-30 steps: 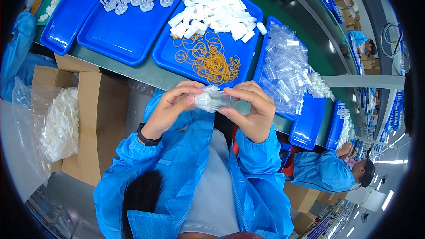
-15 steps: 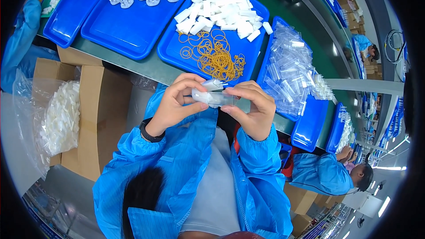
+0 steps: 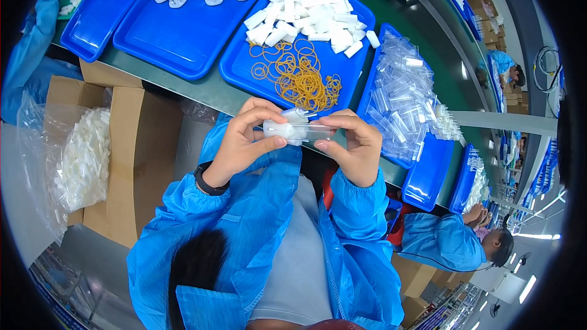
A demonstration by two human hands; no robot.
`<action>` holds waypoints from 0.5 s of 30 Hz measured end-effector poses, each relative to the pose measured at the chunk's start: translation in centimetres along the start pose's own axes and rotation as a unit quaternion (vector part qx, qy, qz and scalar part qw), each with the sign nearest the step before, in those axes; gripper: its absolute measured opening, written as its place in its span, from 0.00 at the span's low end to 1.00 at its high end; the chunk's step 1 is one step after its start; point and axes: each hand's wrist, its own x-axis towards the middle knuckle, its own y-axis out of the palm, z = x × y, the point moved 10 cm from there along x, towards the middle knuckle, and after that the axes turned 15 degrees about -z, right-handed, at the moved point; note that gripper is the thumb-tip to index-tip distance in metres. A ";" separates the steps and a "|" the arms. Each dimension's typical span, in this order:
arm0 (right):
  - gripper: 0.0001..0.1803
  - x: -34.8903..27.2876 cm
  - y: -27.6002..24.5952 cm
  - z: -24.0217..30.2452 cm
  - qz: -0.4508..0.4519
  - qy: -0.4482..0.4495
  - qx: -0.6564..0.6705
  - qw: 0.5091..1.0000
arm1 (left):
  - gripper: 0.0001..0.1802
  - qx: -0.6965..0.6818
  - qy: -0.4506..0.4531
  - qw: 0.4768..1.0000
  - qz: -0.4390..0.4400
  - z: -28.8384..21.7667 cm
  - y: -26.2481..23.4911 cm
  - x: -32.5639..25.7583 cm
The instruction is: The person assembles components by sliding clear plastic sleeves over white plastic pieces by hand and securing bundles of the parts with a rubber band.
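- The left hand (image 3: 249,131) is closed around white pieces (image 3: 278,129), in front of the person's chest.
- The right hand (image 3: 354,146) pinches the far end of a clear tube (image 3: 313,132) between thumb and fingers.
- The tube lies in line with the white pieces; whether it goes around one or only touches it, I cannot tell.
- So I judge that this unit is begun, but not completed.
- Just beyond the hands, a blue tray (image 3: 235,61) carries orange rubber bands (image 3: 306,79) and many white blocks (image 3: 315,15).
- To the right, a large heap of clear tubes (image 3: 397,85) lies on the tabletop's next tray; it seems much work is left.
- Which heap, if any, contains finished units, I cannot say.
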 end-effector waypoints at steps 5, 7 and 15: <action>0.19 -0.4 -0.4 -0.4 -0.033 -0.010 0.023 0.999 | 0.10 -0.001 -0.001 1.000 -0.016 -0.5 0.2 0.0; 0.19 -0.8 -0.3 -0.9 -0.047 0.002 0.048 0.998 | 0.09 0.011 0.010 1.000 -0.015 -0.6 0.2 0.0; 0.20 -0.9 0.1 -1.0 -0.044 -0.016 0.075 0.996 | 0.11 0.114 0.046 0.992 0.010 -1.6 0.1 0.3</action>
